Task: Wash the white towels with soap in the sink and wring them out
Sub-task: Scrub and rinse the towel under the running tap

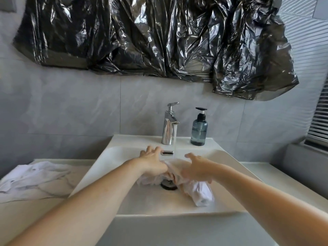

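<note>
A wet white towel (202, 192) lies bunched in the white sink (106, 166), over and to the right of the drain (168, 185). My left hand (152, 160) and my right hand (197, 168) press the towel's upper part between their palms, fingers stretched forward and spread. A thin stream of water falls from the chrome faucet (168, 128) just beyond my hands. To the right of the faucet, on the sink's back ledge, stands a blue-grey pump soap bottle (199, 132). A second white towel (33, 174) lies crumpled on the counter to the left.
The marble-look counter (35, 206) runs along both sides of the sink. Black plastic sheeting (159, 36) hangs on the tiled wall above. A window blind (319, 121) is at the far right.
</note>
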A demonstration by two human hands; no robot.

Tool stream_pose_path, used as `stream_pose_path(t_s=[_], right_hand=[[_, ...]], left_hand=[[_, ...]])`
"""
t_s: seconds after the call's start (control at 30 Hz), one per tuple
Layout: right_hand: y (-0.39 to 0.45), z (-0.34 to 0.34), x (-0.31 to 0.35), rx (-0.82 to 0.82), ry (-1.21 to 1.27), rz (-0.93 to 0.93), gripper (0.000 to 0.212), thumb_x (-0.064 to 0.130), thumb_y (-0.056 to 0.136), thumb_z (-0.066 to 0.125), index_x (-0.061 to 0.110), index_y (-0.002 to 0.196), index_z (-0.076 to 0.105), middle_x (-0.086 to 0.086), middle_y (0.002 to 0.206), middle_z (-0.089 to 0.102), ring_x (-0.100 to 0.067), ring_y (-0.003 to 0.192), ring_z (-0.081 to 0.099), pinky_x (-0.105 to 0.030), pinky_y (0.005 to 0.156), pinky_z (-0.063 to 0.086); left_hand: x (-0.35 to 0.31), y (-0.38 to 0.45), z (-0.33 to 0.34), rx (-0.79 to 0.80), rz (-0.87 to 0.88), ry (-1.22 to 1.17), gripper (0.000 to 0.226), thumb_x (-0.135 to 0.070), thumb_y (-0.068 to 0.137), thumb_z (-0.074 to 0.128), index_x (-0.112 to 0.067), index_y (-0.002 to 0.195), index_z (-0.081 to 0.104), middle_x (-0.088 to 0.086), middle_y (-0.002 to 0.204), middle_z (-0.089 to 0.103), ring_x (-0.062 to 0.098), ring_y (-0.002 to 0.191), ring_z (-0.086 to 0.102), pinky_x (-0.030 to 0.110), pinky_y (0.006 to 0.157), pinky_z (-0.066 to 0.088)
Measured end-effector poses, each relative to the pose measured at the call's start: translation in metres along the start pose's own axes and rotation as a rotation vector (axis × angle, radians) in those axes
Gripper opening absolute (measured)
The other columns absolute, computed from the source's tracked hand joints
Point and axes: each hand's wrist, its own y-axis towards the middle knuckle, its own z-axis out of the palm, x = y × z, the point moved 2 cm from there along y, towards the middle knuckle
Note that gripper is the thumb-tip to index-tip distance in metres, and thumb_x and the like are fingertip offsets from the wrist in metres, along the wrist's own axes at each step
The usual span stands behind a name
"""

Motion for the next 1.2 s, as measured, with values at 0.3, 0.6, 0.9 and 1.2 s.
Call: stream_pose_path(t_s=[0.3, 0.6, 0.9, 1.2], right_hand=[[-0.012, 0.016, 0.002, -0.012, 0.186, 0.087, 0.070, 0.030, 0.097, 0.064, 0.007, 0.150, 0.024, -0.010, 0.118, 0.054, -0.022, 0.090, 0.058, -0.032, 0.073, 0.053], [-0.019, 0.015, 0.054, -0.390, 0.959, -0.079, 0.034, 0.040, 0.083, 0.066, 0.028, 0.109, 0.050, -0.007, 0.113, 0.057, -0.024, 0.091, 0.068, -0.038, 0.077, 0.057], [-0.024, 0.016, 0.072, -0.585, 0.944, -0.050, 0.028, 0.029, 0.100, 0.048, 0.018, 0.125, 0.040, -0.006, 0.124, 0.039, -0.024, 0.091, 0.050, -0.040, 0.093, 0.044], [-0.015, 0.016, 0.063, -0.594, 0.895, 0.028, 0.030, 0.029, 0.096, 0.041, 0.016, 0.123, 0.045, -0.013, 0.125, 0.056, -0.032, 0.106, 0.059, -0.043, 0.088, 0.052]], left_hand=[[-0.009, -0.008, 0.011, -0.054, 0.000, -0.029, 0.051, -0.039, 0.085, 0.047, -0.029, 0.134, 0.054, 0.005, 0.135, 0.063, 0.031, 0.117, 0.060, 0.036, 0.088, 0.051], [-0.014, 0.004, -0.004, -0.293, -0.141, -1.052, 0.049, -0.050, 0.100, 0.039, -0.018, 0.099, 0.077, 0.008, 0.098, 0.078, 0.028, 0.092, 0.074, 0.041, 0.081, 0.061], [-0.020, 0.010, -0.005, -0.300, -0.059, -1.100, 0.039, -0.050, 0.098, 0.052, -0.019, 0.094, 0.076, 0.004, 0.102, 0.078, 0.026, 0.095, 0.071, 0.039, 0.085, 0.056], [-0.021, 0.021, -0.004, -0.276, 0.037, -1.137, 0.042, -0.053, 0.083, 0.060, -0.018, 0.096, 0.080, 0.005, 0.100, 0.079, 0.026, 0.095, 0.073, 0.047, 0.090, 0.060]])
